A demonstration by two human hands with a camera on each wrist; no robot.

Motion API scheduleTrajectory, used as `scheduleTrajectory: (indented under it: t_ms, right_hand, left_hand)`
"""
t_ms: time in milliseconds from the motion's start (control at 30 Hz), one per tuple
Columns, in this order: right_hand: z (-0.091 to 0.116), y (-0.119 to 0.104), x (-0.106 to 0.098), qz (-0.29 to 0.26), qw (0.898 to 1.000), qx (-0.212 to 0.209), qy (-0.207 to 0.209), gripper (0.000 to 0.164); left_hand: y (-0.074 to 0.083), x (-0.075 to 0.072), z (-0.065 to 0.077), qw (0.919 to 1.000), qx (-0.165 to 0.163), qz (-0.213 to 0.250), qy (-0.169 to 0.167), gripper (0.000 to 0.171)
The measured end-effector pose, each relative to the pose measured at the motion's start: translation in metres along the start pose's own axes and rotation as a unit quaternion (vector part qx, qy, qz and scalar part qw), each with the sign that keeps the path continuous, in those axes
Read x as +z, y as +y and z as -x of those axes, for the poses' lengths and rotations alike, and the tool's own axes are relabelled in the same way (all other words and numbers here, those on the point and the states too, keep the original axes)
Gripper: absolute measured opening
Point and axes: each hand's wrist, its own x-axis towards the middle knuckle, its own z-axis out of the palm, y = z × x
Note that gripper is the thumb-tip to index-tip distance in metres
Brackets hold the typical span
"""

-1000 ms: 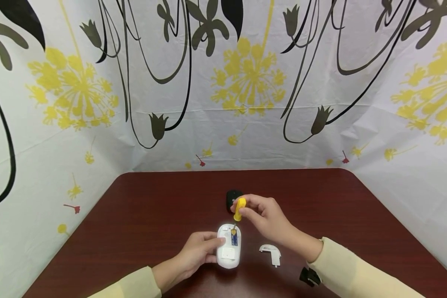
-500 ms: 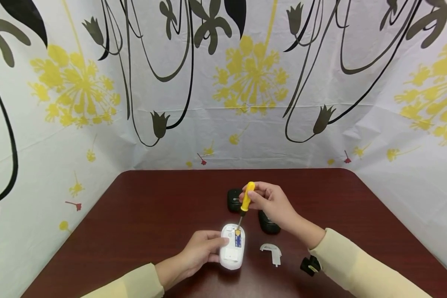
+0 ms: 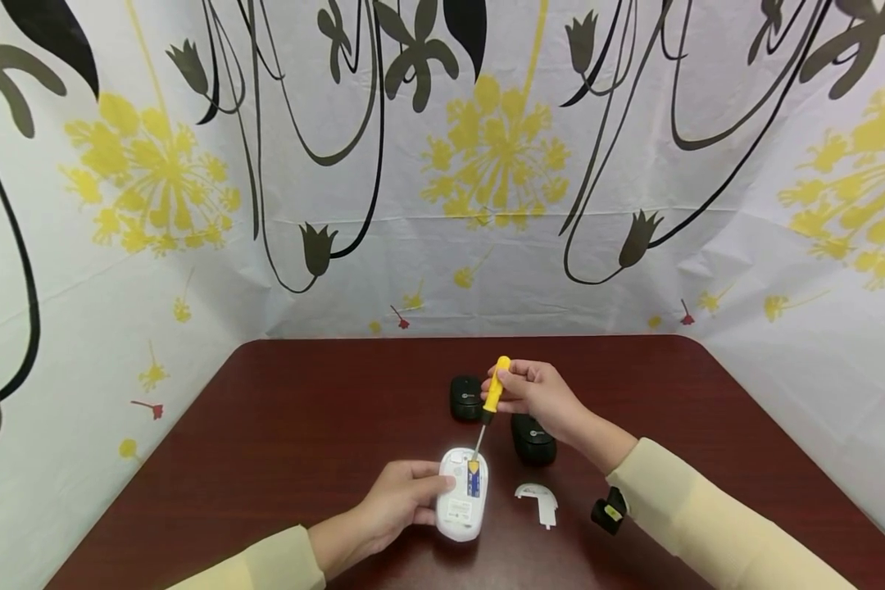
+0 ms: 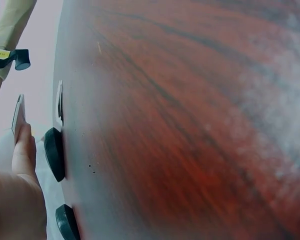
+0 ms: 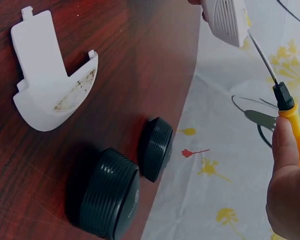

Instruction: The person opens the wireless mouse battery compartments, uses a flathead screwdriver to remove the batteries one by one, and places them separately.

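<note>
Left hand [image 3: 396, 501]: its grip is closed on the near-left side of the white mouse, thumb on the facing surface.
White computer mouse [image 3: 459, 504]: below the centre of the head frame, held off the desk with its underside showing and its compartment uncovered.
Battery [image 3: 474, 482]: blue with a gold end, seated in the mouse's compartment.
Right hand [image 3: 546, 397]: its grip pinches the handle of the screwdriver between thumb and fingers.
Screwdriver [image 3: 493, 396]: yellow handle, black collar and metal shaft, slanting down to the left; its tip is at the battery's upper end, though whether they touch is hard to tell.
White cover [image 3: 546, 504]: flat on the desk, right of the mouse and apart from it.
Front black device [image 3: 534, 442]: rounded, ribbed-sided, on the desk below the right hand.
Rear black device [image 3: 465, 399]: similar, higher in the frame, beside the right fingertips.
Desk [image 3: 317, 418]: reddish-brown, across the lower frame.
Patterned cloth [image 3: 383, 192]: white with yellow and grey flowers, filling the upper frame.
</note>
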Motion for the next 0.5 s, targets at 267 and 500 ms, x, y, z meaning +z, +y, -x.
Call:
scheduleTrajectory:
  t_ms: [267, 500]
  right_hand:
    - [-0.005, 0.004, 0.000, -0.023, 0.999, 0.045, 0.017, 0.030]
    - [-0.007, 0.011, -0.003, -0.048, 0.996, 0.069, 0.013, 0.036]
  left_hand:
    - [0.001, 0.000, 0.003, 0.9999, 0.002, 0.006, -0.009, 0.037]
    - [0.000, -0.001, 0.005, 0.9998, 0.002, 0.009, -0.018, 0.036]
